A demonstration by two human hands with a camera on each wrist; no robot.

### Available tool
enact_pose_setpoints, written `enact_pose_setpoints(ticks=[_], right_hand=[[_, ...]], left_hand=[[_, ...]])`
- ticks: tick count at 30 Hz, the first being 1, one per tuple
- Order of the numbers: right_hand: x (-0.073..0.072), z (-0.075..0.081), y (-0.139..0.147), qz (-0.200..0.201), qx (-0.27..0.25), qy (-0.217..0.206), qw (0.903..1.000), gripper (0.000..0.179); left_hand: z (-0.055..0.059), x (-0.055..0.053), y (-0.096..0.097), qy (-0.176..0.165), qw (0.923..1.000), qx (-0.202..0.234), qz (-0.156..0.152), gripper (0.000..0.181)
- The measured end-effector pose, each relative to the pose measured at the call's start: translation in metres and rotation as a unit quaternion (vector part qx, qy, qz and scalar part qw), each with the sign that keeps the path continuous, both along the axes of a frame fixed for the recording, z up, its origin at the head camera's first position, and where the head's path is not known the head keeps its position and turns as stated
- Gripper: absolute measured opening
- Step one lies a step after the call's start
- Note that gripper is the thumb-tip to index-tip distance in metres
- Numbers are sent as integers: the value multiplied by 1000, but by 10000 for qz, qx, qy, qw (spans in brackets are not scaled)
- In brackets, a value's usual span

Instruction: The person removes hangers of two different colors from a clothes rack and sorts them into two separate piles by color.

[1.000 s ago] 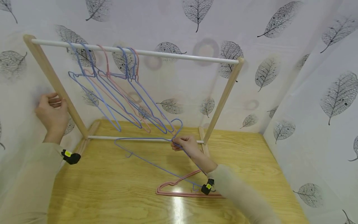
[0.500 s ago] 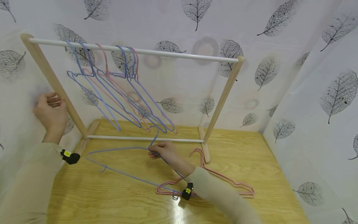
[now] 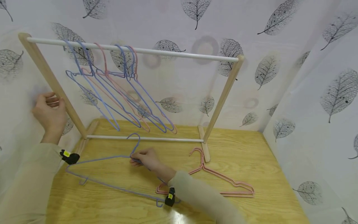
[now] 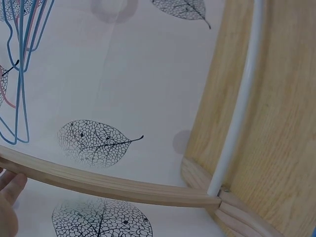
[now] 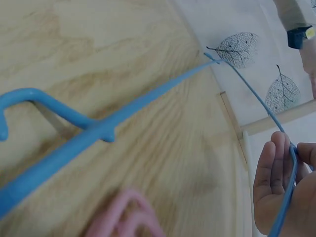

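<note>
My right hand [image 3: 146, 160] pinches a blue wire hanger [image 3: 112, 157] just below its hook, over the tabletop left of centre. In the right wrist view the hanger's lower bar with a small side hook [image 5: 44, 98] runs close to the camera, while the right hand [image 5: 281, 190] holds the neck between thumb and fingers. My left hand [image 3: 50, 113] grips the left wooden post [image 3: 50, 77] of a small clothes rack, its fingers partly hidden behind the post. Only the fingertips of that hand show at the edge of the left wrist view, against the post [image 4: 98, 183].
Several blue and pink hangers [image 3: 125, 62] hang toward the left of the white top rail [image 3: 181, 55]. On the wooden table [image 3: 237, 155] lie stacked pink hangers [image 3: 202, 163], partly behind the right forearm. A leaf-patterned sheet [image 3: 179, 18] closes in the back and sides.
My right hand has carried the blue hanger leftward and slightly nearer, uncovering more of the pink hangers on the table. The left hand has stayed at the post.
</note>
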State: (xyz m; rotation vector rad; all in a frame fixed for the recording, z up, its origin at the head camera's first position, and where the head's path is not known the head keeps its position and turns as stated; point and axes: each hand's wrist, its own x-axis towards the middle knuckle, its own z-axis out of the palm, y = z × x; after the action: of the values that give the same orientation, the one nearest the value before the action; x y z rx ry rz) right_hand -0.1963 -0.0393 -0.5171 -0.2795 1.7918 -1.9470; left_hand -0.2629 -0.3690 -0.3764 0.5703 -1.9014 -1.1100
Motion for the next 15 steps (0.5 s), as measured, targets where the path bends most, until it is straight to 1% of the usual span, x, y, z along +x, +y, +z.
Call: enact_pose_setpoints(ticks=[5, 9, 13, 15], right_hand=[[8, -4, -24, -44, -66, -176, 9998, 24], [14, -8, -41, 84, -77, -353, 9993, 23], [18, -13, -51, 129, 1, -500, 9987, 21], [20, -15, -54, 117, 121, -465, 9988, 19]], left_hand=[[3, 1, 4, -168, 9998, -46, 55, 33], [4, 1, 5, -241, 9995, -81, 172, 34], [4, 2, 5, -178, 9996, -125, 202, 33], [4, 3, 6, -179, 9996, -140, 195, 32]])
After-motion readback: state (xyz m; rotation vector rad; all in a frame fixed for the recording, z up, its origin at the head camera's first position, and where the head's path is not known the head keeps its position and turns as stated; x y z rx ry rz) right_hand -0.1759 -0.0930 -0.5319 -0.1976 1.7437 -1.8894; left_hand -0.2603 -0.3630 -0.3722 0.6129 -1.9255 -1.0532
